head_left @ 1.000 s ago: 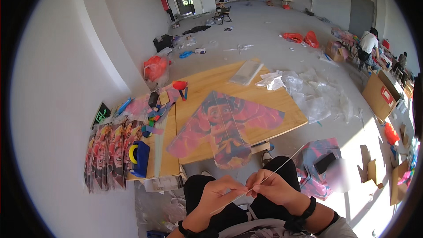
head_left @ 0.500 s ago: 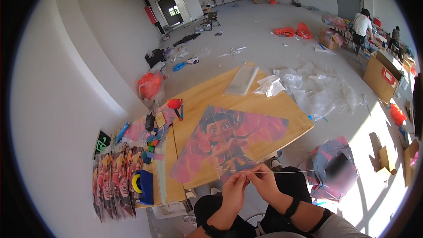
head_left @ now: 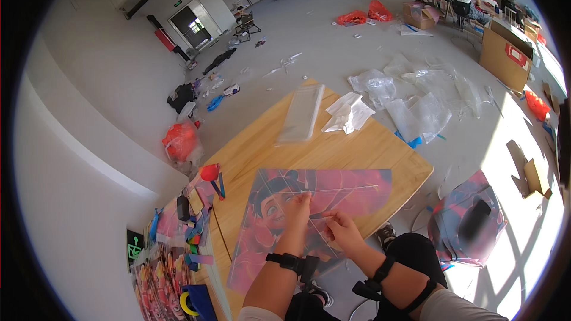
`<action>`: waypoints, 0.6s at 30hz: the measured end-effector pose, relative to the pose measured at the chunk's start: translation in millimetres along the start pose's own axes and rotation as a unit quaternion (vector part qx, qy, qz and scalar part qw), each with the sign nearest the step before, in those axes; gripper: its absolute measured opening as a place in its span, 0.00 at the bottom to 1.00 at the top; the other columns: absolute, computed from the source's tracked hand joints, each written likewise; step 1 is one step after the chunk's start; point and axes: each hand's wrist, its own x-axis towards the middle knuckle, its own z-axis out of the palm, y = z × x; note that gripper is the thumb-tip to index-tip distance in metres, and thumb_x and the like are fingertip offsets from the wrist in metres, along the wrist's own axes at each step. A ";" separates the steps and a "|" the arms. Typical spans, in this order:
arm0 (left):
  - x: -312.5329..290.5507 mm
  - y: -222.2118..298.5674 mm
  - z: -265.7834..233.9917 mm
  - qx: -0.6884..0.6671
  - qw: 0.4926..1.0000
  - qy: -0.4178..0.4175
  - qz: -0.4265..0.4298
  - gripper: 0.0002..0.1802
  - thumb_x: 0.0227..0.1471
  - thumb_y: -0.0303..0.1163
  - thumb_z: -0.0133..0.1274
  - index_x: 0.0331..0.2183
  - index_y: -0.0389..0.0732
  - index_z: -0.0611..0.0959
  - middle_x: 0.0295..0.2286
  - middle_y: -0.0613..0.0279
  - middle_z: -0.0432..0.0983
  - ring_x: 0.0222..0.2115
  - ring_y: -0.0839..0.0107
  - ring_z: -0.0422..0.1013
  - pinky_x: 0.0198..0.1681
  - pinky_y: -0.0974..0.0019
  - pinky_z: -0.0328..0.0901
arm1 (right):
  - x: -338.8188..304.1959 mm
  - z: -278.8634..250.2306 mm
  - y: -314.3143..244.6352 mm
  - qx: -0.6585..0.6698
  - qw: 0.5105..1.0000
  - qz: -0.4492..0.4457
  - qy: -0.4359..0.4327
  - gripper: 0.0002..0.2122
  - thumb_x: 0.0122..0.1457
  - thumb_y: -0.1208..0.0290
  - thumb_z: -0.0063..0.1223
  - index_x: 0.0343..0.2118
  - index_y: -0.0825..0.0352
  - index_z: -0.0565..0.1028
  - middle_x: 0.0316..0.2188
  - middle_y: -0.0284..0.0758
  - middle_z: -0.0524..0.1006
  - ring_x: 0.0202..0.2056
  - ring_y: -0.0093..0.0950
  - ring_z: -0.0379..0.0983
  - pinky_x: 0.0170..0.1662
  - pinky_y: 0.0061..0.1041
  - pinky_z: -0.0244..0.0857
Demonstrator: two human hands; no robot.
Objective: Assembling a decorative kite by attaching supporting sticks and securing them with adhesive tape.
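Observation:
A kite [head_left: 351, 199] printed with a pink and dark cartoon figure lies on the wooden table [head_left: 238, 157], turned so that one wing points at me. My left hand [head_left: 297, 211] is over the figure's head, fingertips pinched on a thin white rod [head_left: 348, 188] that crosses the kite sideways. To its right, my right hand [head_left: 344, 230] hovers low over the kite's middle with thumb and forefinger drawn together. Whatever sits between those fingertips is too small to make out. Other thin rods run along the sheet, partly covered by my hands.
On the table's far part are a clear plastic sleeve pack [head_left: 302, 113] and crumpled white paper [head_left: 348, 113]. Printed sheets [head_left: 160, 282], coloured tape rolls and a blue tape dispenser [head_left: 202, 300] crowd the left. Right of my knees stands a kite-patterned stool [head_left: 461, 226]. Plastic bags [head_left: 419, 116] litter the floor.
Both hands have moved from the table's near edge onto the kite, and they are now apart. The kite has turned and shifted on the table. My view has tilted down.

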 end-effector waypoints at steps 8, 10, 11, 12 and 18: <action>36.3 12.7 28.3 0.319 0.941 0.075 0.086 0.16 0.54 0.44 0.61 0.35 0.40 0.86 0.30 0.56 0.84 0.32 0.60 0.80 0.37 0.60 0.70 | 34.0 -60.0 -57.3 -0.495 0.800 -0.334 0.058 0.10 0.56 0.77 0.55 0.42 0.68 0.78 0.40 0.39 0.80 0.44 0.39 0.77 0.48 0.38 0.70; 33.1 17.2 29.1 0.366 0.916 0.092 0.138 0.16 0.55 0.41 0.59 0.40 0.40 0.85 0.34 0.55 0.83 0.36 0.57 0.79 0.39 0.60 0.70 | 37.1 -73.9 -59.1 -0.527 0.788 -0.304 0.095 0.10 0.54 0.72 0.58 0.40 0.63 0.80 0.43 0.36 0.80 0.50 0.40 0.73 0.55 0.40 0.65; 30.2 14.3 27.4 0.366 0.916 0.090 0.137 0.16 0.55 0.41 0.59 0.40 0.40 0.85 0.34 0.55 0.83 0.36 0.57 0.79 0.39 0.60 0.70 | 38.0 -77.0 -57.5 -0.527 0.788 -0.303 0.097 0.10 0.54 0.72 0.58 0.40 0.63 0.80 0.43 0.36 0.80 0.50 0.40 0.73 0.55 0.40 0.65; 23.5 6.5 23.6 0.378 0.899 0.058 0.213 0.17 0.55 0.39 0.58 0.44 0.40 0.83 0.41 0.53 0.80 0.43 0.55 0.76 0.45 0.57 0.68 | 37.1 -79.8 -54.3 -0.543 0.773 -0.308 0.112 0.10 0.54 0.72 0.58 0.39 0.63 0.80 0.44 0.35 0.80 0.52 0.39 0.73 0.56 0.40 0.64; -14.5 0.6 32.4 0.506 0.776 0.001 0.376 0.27 0.57 0.39 0.54 0.56 0.37 0.74 0.58 0.48 0.67 0.61 0.49 0.62 0.60 0.47 0.57 | 31.5 -75.6 -50.8 -0.579 0.741 -0.314 0.128 0.11 0.52 0.72 0.59 0.40 0.63 0.80 0.48 0.35 0.79 0.55 0.39 0.71 0.59 0.39 0.62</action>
